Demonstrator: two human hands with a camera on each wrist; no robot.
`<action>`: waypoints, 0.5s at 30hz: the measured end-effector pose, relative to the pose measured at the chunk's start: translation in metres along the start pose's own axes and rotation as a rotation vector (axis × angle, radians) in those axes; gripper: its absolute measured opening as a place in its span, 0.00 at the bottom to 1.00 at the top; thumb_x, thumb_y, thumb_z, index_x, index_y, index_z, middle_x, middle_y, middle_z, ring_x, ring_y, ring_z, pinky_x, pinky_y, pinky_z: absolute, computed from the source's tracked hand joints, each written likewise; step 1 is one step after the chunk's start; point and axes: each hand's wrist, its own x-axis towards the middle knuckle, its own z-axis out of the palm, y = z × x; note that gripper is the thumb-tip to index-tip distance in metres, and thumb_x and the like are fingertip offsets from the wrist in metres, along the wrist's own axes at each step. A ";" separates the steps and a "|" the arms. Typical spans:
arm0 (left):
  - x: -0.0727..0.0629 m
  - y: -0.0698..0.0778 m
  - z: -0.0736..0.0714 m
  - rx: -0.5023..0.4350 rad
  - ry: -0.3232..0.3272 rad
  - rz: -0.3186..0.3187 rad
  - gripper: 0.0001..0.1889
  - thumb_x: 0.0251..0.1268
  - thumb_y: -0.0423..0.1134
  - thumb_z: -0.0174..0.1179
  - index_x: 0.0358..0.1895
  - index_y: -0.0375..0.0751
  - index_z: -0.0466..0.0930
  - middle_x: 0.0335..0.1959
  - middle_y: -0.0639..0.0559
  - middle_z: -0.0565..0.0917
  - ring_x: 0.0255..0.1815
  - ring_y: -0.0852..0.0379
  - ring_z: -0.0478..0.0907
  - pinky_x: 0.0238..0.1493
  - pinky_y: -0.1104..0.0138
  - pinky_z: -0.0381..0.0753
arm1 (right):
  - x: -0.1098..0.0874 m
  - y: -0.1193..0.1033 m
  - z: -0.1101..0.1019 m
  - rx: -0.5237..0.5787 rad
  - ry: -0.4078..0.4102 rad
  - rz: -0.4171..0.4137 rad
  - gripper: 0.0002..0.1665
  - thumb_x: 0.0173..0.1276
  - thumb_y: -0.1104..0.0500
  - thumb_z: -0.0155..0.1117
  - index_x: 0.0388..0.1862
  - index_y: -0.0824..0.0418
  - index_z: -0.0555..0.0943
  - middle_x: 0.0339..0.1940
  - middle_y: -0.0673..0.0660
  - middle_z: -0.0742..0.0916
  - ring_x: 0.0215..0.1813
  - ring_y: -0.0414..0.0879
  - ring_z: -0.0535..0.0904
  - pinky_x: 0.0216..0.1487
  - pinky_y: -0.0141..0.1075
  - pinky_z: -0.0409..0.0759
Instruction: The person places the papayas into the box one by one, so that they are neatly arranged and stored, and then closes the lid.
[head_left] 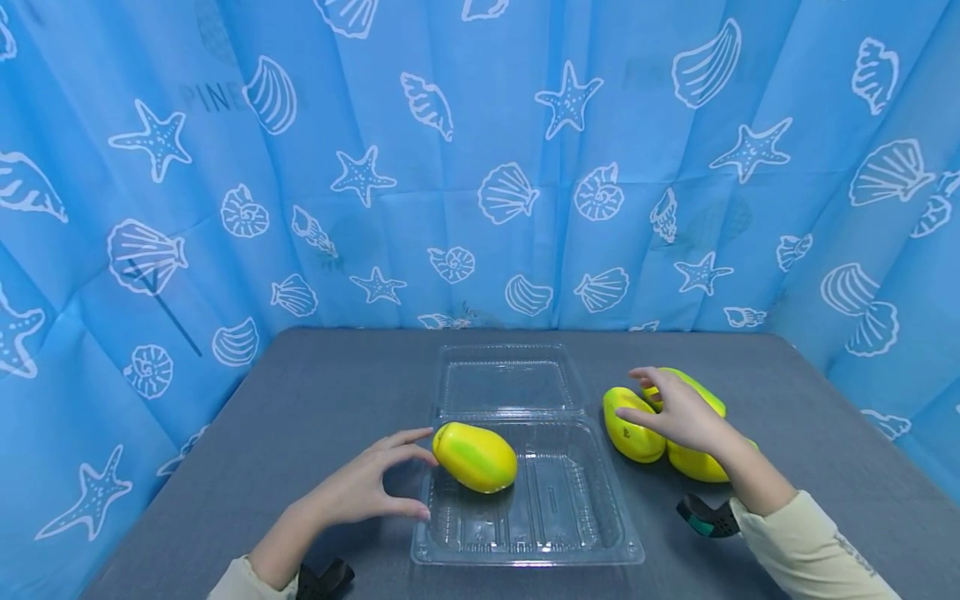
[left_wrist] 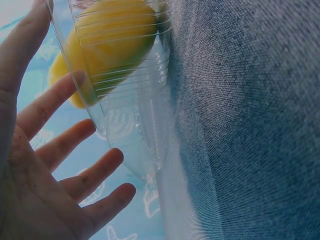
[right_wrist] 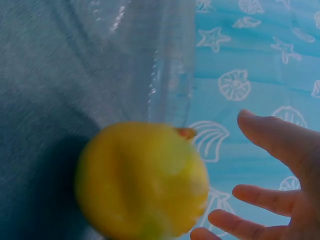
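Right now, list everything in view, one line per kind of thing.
mango in the tray: one, yellow with green, at the tray's near-left corner, by the left hand's fingers
mangoes on the table: three, yellow-green, bunched right of the tray under the right hand
clear plastic clamshell tray: one, transparent, table centre, lid open flat behind it
table: one, grey cloth surface
curtain: one, blue with white shells and starfish, behind and to both sides
wrist straps: two, black, one on each forearm
sleeves: two, cream
left hand: one, fingers spread beside the tray's mango
right hand: one, fingers straight, over the three mangoes
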 end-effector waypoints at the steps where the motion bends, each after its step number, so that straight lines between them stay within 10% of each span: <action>1: 0.000 0.000 0.000 0.001 0.001 -0.002 0.26 0.51 0.53 0.68 0.54 0.52 0.76 0.72 0.47 0.61 0.72 0.37 0.56 0.62 0.34 0.59 | 0.000 0.001 0.001 -0.010 -0.004 0.003 0.41 0.62 0.46 0.64 0.63 0.73 0.65 0.59 0.76 0.73 0.56 0.70 0.73 0.52 0.58 0.76; 15: 0.000 0.000 0.000 0.007 0.008 0.000 0.26 0.50 0.53 0.68 0.54 0.51 0.76 0.72 0.47 0.61 0.72 0.37 0.56 0.62 0.34 0.60 | 0.005 0.011 0.012 -0.084 -0.042 0.032 0.48 0.56 0.42 0.68 0.63 0.73 0.64 0.57 0.75 0.75 0.57 0.67 0.72 0.49 0.56 0.75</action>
